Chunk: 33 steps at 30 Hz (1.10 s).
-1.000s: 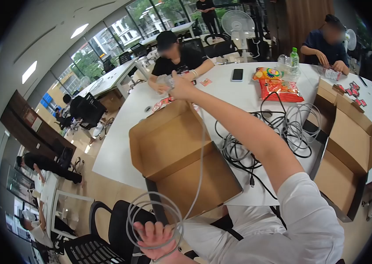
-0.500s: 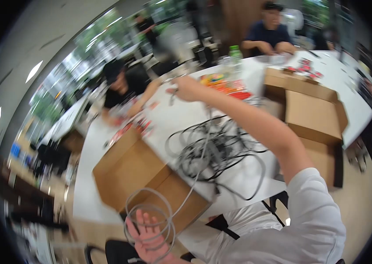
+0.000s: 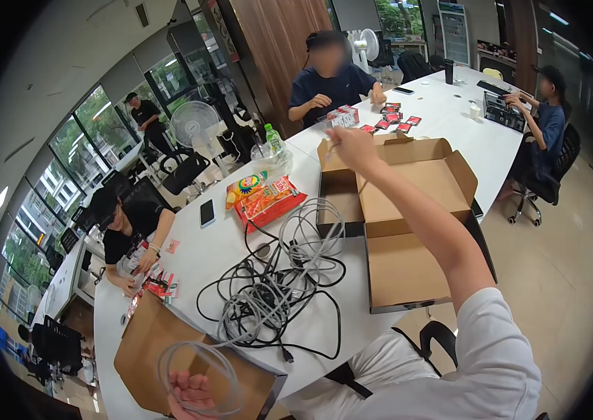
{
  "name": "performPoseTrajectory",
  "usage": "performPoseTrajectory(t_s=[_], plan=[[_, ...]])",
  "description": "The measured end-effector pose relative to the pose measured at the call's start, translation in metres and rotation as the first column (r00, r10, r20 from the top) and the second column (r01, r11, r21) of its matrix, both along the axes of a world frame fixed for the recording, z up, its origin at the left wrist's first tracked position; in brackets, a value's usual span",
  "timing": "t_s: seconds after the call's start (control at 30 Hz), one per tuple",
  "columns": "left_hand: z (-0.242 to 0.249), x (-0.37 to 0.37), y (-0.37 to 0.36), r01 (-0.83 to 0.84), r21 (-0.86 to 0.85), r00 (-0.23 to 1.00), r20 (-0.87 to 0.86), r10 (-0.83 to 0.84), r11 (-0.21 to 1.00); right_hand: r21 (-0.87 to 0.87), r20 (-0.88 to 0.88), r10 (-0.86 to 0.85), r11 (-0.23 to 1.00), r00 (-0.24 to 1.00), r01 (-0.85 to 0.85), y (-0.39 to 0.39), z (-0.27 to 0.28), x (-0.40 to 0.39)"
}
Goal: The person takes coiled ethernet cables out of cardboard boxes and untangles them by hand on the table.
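Loops of a grey cable (image 3: 237, 381) hang around my left hand (image 3: 192, 393) at the bottom left, with the fingers curled over them. My right hand (image 3: 354, 148) is stretched far out over the open boxes, its fingers closed on a thin grey strand, partly hidden by the hand. Between my hands lies a tangle of black cables (image 3: 328, 308), mixed with more grey loops (image 3: 321, 220), on the white table (image 3: 191, 269). Below my left hand is an open cardboard box (image 3: 163, 346).
Open cardboard boxes (image 3: 415, 269) stand at the right. Snack bags (image 3: 268, 199), a phone (image 3: 207, 213) and a green-capped bottle (image 3: 273, 140) lie or stand beyond the cables. Co-workers sit at the table, with red packets (image 3: 393, 119) near one person. A chair (image 3: 440, 339) is close by.
My view has swung rightward and steadied. My right hand now reaches over the boxes instead of toward a co-worker. My left fingers, spread before, have curled on the looped grey cable.
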<state>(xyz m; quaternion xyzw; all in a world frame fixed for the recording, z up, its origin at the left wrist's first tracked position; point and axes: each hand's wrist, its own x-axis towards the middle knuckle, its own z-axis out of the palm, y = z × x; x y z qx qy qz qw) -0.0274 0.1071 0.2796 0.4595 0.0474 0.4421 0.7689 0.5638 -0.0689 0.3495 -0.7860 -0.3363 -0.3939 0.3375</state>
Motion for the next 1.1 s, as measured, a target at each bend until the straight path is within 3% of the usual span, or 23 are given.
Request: performPoseTrajectory(t_s=[0.07, 0.17, 0.23, 0.27, 0.33, 0.43, 0.5, 0.57, 0.67, 0.77, 0.87, 0.97, 1.03, 1.1], plan=[[-0.008, -0.004, 0.013, -0.121, -0.092, 0.993, -0.013, 0.121, 0.988, 0.004, -0.027, -0.078, 0.997, 0.997, 0.078, -0.026, -0.010, 0.013], [0.002, 0.010, 0.027, 0.153, 0.015, 0.987, -0.047, -0.152, 0.988, 0.052, -0.113, -0.088, 0.994, 0.990, 0.095, -0.043, -0.026, 0.016], [0.024, 0.064, -0.005, -0.287, -0.081, 0.935, -0.239, 0.261, 0.954, 0.113, -0.292, 0.093, 0.992, 0.952, -0.062, -0.041, -0.026, -0.002], [0.026, 0.078, -0.002, -0.177, 0.005, 0.945, -0.280, 0.172, 0.984, 0.058, -0.332, 0.160, 0.987, 0.930, -0.149, -0.035, -0.023, -0.014], [0.041, 0.120, -0.013, -0.115, 0.065, 0.914, -0.384, 0.132, 0.991, -0.034, -0.405, 0.267, 0.951, 0.874, -0.306, -0.029, -0.018, -0.042], [0.045, 0.169, -0.012, 0.034, 0.066, 0.880, -0.476, 0.001, 0.997, -0.016, -0.584, 0.545, 0.733, 0.602, -0.680, -0.009, -0.026, -0.074], [0.042, 0.188, -0.003, 0.129, 0.044, 0.882, -0.461, -0.094, 0.991, -0.158, -0.424, 0.584, 0.705, 0.692, -0.691, 0.004, -0.040, -0.092], [0.044, 0.198, -0.001, 0.221, 0.011, 0.881, -0.431, -0.195, 0.975, -0.378, -0.333, 0.480, 0.721, 0.811, -0.581, -0.002, -0.011, -0.136], [0.043, 0.200, 0.003, 0.348, -0.067, 0.859, -0.376, -0.346, 0.935, -0.120, -0.444, 0.752, 0.488, 0.487, -0.864, 0.012, -0.020, -0.159], [0.040, 0.198, 0.003, 0.448, -0.112, 0.837, -0.296, -0.460, 0.887, -0.037, -0.603, 0.755, 0.297, 0.258, -0.954, 0.023, -0.041, -0.183], [0.039, 0.192, 0.008, 0.494, -0.086, 0.815, -0.301, -0.495, 0.865, 0.040, -0.655, 0.755, 0.087, 0.040, -0.995, 0.037, -0.065, -0.191], [0.040, 0.180, 0.016, 0.486, -0.104, 0.813, -0.311, -0.492, 0.868, 0.026, -0.844, 0.536, 0.024, -0.009, -0.999, 0.037, -0.049, -0.199], [0.041, 0.168, 0.026, 0.502, -0.128, 0.788, -0.339, -0.513, 0.855, 0.109, -0.834, 0.551, 0.102, -0.035, -0.989, 0.040, -0.050, -0.201], [0.041, 0.156, 0.037, 0.424, -0.100, 0.781, -0.462, -0.419, 0.900, 0.124, -0.811, 0.585, 0.171, -0.001, -0.977, 0.049, -0.049, -0.190]])
